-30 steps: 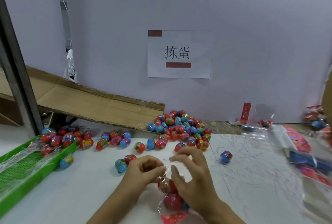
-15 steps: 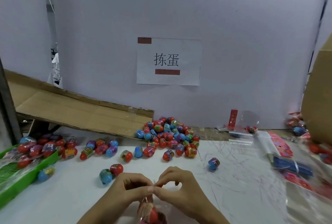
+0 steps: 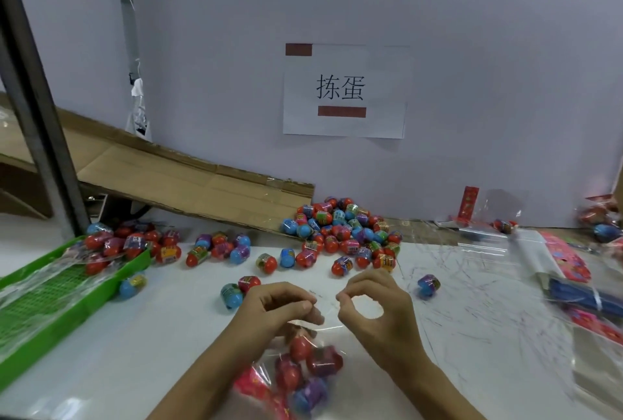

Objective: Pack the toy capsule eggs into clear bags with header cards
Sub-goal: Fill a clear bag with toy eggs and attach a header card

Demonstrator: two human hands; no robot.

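Capsule eggs (image 3: 340, 234) — red, blue, purple; tray (image 3: 60, 315) green; table (image 3: 161, 335) white — scribbled right.

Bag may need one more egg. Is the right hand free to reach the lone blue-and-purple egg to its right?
Probably not yet: the right hand is pinching the clear bag. The egg itself lies unobstructed.

clear bag (image 3: 303, 372) blurred, cut off below; green tray (image 3: 50, 305) cropped left

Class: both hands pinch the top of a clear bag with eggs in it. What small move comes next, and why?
Probably press the mouth shut: the left hand and right hand pinch the bag mouth apart, and several eggs already sit inside.
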